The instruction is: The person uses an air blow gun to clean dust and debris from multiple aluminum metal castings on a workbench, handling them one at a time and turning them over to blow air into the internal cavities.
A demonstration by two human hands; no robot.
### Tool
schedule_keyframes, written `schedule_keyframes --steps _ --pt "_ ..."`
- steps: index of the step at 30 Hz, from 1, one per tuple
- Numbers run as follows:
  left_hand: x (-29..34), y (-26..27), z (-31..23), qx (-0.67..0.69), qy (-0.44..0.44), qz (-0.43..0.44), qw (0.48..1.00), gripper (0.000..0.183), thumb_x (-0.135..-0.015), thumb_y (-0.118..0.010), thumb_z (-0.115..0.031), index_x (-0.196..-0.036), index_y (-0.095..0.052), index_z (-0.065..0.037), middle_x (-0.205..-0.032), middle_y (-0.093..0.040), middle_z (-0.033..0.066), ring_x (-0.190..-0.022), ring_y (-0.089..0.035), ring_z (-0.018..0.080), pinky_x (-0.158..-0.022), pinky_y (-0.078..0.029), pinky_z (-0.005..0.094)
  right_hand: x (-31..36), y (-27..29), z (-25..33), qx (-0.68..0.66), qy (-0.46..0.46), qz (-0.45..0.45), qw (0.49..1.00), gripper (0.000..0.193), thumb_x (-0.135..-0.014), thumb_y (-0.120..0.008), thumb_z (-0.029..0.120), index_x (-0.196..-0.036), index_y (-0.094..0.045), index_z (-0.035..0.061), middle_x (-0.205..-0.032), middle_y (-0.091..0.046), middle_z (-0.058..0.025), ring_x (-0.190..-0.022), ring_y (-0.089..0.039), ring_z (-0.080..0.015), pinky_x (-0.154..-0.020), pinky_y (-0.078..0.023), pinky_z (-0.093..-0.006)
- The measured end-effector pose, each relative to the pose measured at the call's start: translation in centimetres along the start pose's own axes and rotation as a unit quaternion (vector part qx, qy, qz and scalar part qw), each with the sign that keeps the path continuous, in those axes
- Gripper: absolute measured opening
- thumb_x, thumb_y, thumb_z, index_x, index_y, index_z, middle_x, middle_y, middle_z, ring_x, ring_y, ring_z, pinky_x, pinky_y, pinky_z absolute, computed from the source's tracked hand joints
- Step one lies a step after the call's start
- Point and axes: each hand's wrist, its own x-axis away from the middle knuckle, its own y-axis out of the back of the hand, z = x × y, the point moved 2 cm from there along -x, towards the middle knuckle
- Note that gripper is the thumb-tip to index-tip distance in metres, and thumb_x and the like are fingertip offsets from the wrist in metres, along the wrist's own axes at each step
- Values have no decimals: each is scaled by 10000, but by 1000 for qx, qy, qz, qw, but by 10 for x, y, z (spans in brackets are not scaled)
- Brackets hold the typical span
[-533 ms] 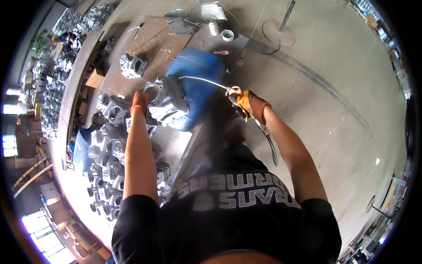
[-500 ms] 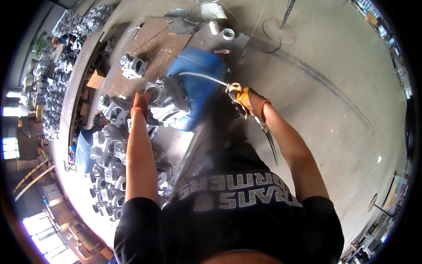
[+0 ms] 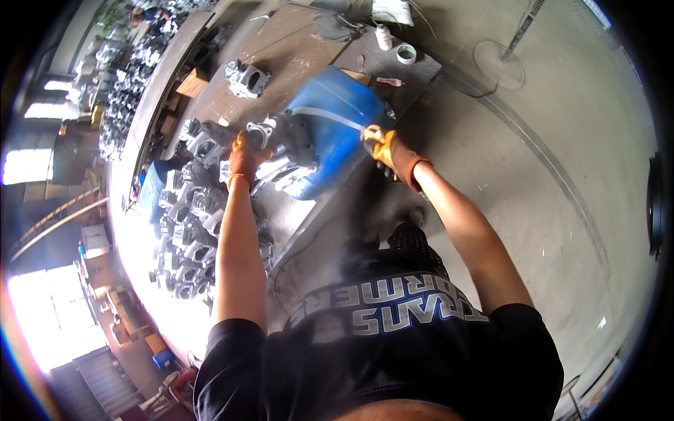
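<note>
My left hand (image 3: 244, 161), in an orange-brown glove, is closed around the near-left edge of a grey cast-metal housing (image 3: 293, 144) with a round flanged opening. The housing lies against a smooth blue plastic piece (image 3: 344, 98), on the table's edge. My right hand (image 3: 394, 154), in a yellow and brown glove, is wrapped round an air blow gun, whose body is mostly hidden by the fingers. Its long thin nozzle (image 3: 328, 115) reaches left across the blue plastic, its tip close to the top of the housing. The nozzle is blurred.
Several similar castings (image 3: 189, 224) crowd the left. Another casting (image 3: 247, 78) stands alone on the brown tabletop (image 3: 281, 49). A white bottle (image 3: 383, 38), a tape roll (image 3: 406, 54) and a red-and-white tube (image 3: 391, 82) lie at the far end. A cardboard box (image 3: 192, 84) sits further left.
The whole view has shifted, so the table appears further right and higher. My left hand now shows more of its back, with the thumb outstretched. The nozzle stays over the blue plastic.
</note>
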Motion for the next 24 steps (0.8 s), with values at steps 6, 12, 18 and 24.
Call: schedule_keyframes --steps 6,12,18,24 --pt "11 17 -29 -165 32 24 986 1007 -609 -853 -379 -1422 -336 -85 -1387 -460 188 -1258 -469 374 -1013 -424 425 -4 7 -1 47 27 93 994 300 -869 -625 380 -1054 -652 145 -756 -681 -94 -668 -663 -193 -717 -521 -344" --pt "15 21 -51 -194 73 58 977 1060 -623 -842 -404 -1457 -276 -75 -1413 -438 168 -1278 -449 366 -1032 -423 418 -63 10 -44 48 142 91 985 406 -731 -753 352 -1059 -651 134 -961 -687 -124 -999 -615 -158 -840 -486 -358" --pt "8 19 -50 -210 80 62 972 1069 -632 -830 -427 -1467 -259 -81 -1424 -420 178 -1275 -449 366 -1026 -424 419 -77 9 -67 -6 180 118 977 417 -825 -669 497 -1085 -625 174 -865 -662 -91 -743 -612 -196 -656 -496 -358" --pt "18 26 -61 -208 94 63 972 1044 -632 -827 -422 -1455 -271 -98 -1416 -428 181 -1286 -438 365 -1035 -415 416 -25 -1 -39 -141 -45 173 974 350 -891 -595 492 -946 -589 146 -673 -575 -41 -507 -507 -169 -456 -424 -369"
